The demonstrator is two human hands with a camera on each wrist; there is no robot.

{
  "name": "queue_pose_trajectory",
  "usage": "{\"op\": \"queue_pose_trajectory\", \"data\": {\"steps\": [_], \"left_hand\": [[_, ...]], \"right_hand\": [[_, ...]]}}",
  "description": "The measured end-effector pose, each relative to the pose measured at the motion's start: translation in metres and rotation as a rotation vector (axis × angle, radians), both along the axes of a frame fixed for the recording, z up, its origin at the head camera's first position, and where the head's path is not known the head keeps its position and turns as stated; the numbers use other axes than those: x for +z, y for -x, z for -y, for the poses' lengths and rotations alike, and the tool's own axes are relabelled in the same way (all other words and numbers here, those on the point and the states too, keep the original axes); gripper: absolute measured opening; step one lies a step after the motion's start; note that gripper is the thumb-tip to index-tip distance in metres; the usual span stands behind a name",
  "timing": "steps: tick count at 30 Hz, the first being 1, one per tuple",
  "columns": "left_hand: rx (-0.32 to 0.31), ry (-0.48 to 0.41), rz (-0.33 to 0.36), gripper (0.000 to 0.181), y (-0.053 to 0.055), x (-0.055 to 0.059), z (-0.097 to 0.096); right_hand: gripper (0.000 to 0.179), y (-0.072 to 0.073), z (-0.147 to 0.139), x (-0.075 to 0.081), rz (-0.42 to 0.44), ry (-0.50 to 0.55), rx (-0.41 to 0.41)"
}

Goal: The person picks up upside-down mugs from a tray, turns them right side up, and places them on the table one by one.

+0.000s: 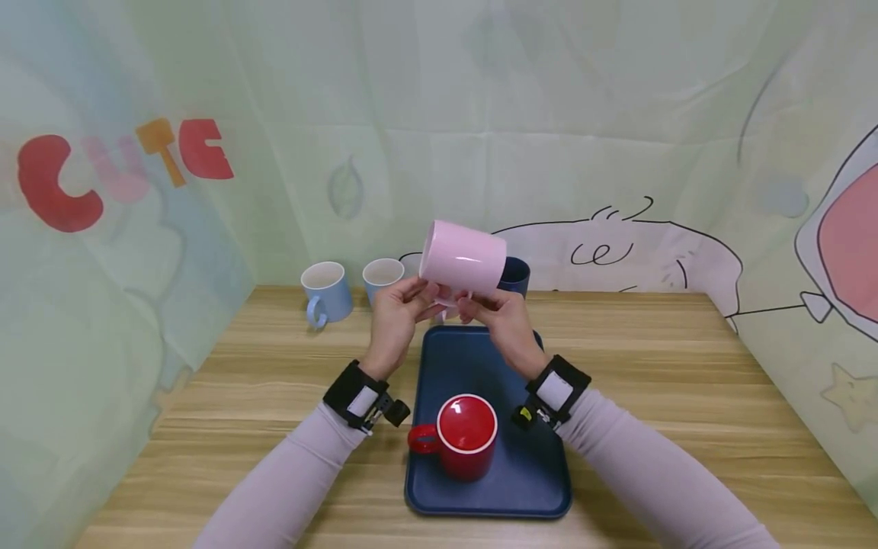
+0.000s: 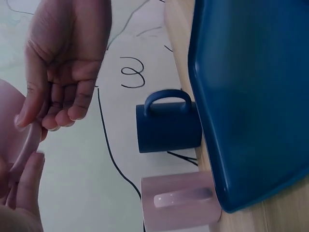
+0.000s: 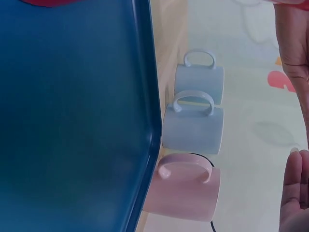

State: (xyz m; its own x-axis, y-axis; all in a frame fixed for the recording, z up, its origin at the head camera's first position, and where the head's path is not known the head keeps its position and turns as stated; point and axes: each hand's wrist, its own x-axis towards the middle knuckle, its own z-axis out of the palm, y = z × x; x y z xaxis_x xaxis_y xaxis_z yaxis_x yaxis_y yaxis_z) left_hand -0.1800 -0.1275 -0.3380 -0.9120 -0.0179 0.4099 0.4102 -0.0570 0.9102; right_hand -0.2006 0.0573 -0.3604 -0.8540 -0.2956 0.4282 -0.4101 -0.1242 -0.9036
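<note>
A glossy pink mug [image 1: 465,258] is held up on its side, over the far end of a dark blue tray [image 1: 524,476]. My left hand [image 1: 393,324] grips it from below near the rim, at the handle. From the other side my right hand [image 1: 511,329] pinches the handle too; in the left wrist view its thumb [image 2: 34,99] presses on the handle's curve. A red mug [image 1: 469,459] stands upright on the tray's near half, handle to the left. Another pink mug [image 3: 186,193] stands behind the tray, largely hidden by my hands in the head view.
Two light blue mugs [image 1: 329,296] [image 1: 381,276] stand at the back left of the wooden table [image 1: 631,366]. A navy mug [image 2: 168,130] stands at the back, right of the standing pink one. Printed cloth walls [image 1: 583,152] close off the back and sides.
</note>
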Motion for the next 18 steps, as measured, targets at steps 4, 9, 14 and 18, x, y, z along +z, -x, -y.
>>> {"op": "queue_pose_trajectory", "data": {"steps": [4,9,14,18], "left_hand": [[0.038,0.095,-0.02,0.028,0.0001,-0.001,0.0024],[0.074,0.196,-0.021,0.026,-0.0039,0.0008,0.0046],[0.122,0.263,-0.025,0.023,-0.0024,-0.0027,0.0062],[0.095,0.253,0.008,0.023,-0.0027,-0.0034,0.0053]], "right_hand": [[0.027,0.0011,-0.0019,0.0015,-0.006,-0.019,0.011],[0.03,0.0028,-0.0041,0.0049,-0.003,0.013,0.038],[0.029,0.0034,-0.0047,0.0075,0.006,0.055,0.06],[0.028,0.0036,-0.0058,0.0098,0.021,0.103,0.071]]}}
